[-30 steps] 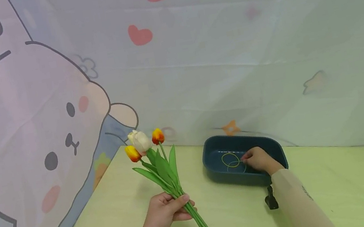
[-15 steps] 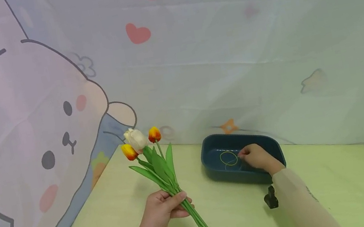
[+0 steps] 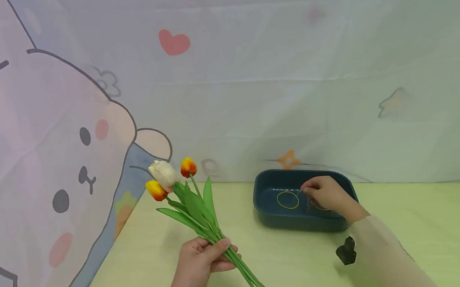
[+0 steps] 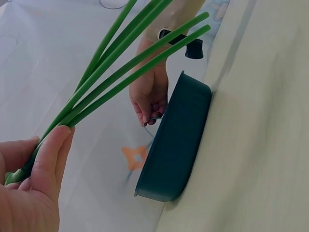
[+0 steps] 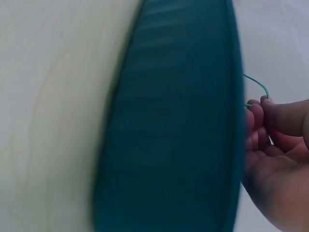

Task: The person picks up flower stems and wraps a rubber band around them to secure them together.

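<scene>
My left hand (image 3: 207, 265) grips a bunch of artificial tulips by their green stems (image 4: 104, 92). A white tulip (image 3: 164, 174) and two yellow-orange tulips (image 3: 188, 167) point up and away to the left. My right hand (image 3: 328, 193) is inside the dark blue basin (image 3: 300, 225), over its right half. Thumb and fingertips pinch a thin green rubber band (image 5: 261, 85), partly hidden by the basin wall in the right wrist view. A yellow rubber band (image 3: 279, 201) lies on the basin floor, left of that hand.
The basin stands on a pale yellow-green table (image 3: 447, 223), close to the printed cloth backdrop (image 3: 261, 56) behind. A black camera mount (image 3: 347, 251) sits at the right wrist, near the basin's front edge.
The right hand has risen slightly, with the green rubber band lifted from the basin floor. My left hand has shifted a little left, taking the tulips along.
</scene>
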Available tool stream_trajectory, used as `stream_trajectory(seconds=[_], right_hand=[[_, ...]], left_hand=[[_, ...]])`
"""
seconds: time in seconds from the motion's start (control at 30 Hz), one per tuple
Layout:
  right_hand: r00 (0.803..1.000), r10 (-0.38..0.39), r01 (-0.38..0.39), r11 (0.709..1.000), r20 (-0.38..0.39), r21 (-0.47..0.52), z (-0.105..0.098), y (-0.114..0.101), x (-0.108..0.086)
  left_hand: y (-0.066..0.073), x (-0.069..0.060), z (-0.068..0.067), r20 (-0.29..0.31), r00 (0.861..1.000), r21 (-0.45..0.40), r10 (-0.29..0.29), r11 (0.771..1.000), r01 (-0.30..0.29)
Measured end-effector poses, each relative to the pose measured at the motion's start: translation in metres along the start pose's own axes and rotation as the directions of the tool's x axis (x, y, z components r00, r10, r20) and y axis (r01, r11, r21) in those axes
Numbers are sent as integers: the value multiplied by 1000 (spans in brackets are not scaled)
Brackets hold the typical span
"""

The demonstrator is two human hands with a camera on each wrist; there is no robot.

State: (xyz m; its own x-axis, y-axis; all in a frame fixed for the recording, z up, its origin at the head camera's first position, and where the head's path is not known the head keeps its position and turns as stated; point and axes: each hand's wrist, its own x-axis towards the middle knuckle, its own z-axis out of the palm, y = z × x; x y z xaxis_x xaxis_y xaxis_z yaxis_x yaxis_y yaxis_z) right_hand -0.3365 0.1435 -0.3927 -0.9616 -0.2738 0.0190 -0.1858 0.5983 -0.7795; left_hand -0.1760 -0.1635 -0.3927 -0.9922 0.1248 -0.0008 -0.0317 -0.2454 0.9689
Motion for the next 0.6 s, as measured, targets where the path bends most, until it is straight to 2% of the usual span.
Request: stream_trajectory(seconds=[0.27,0.47,0.6], right_hand=[[999,-47,47,999,-2,-12,-13,-17,-16],[992,-129,129,992,17,-9,-20,-37,-33],[979,-200,200,980,37,-5,-21,-48,-45]], left_hand=[[2,-2,3,-16,1000,-9,15,1000,-15],[3,-2,2,-18,999,-15,36,999,-36],[3,-3,0,-22,999,-10,46,999,-47]])
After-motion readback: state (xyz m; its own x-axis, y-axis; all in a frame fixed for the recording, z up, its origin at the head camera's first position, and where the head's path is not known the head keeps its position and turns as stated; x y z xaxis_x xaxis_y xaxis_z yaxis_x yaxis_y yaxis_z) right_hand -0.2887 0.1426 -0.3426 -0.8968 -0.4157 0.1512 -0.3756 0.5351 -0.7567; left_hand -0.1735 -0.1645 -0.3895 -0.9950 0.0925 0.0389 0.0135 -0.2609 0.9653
